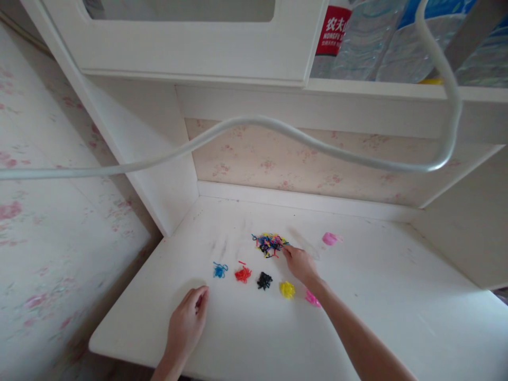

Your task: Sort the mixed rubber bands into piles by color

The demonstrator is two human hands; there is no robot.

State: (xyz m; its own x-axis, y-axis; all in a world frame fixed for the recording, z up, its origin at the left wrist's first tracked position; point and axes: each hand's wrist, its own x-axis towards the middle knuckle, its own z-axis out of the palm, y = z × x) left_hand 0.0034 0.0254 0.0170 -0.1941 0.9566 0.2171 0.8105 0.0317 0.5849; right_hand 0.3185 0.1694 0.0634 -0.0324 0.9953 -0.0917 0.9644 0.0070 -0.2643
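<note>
Mixed strand heap (270, 244): multicoloured
Sorted strand piles (264, 281): blue, red, black, yellow, pink
Wallpaper (59, 254): pale, pink floral
Desktop (381, 270): white

Pink-flowered wallpaper (59, 254) flanks and backs a white desk (428, 301) beneath a white cabinet (198, 50).

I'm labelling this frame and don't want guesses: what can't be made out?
In the head view:
Right hand: whether it grips anything from the mixed pile; too small.
Left hand: its curl hides whether it holds anything.
Pink pile: partly hidden by the right arm.
Bottles: cut off by the top edge.
</note>
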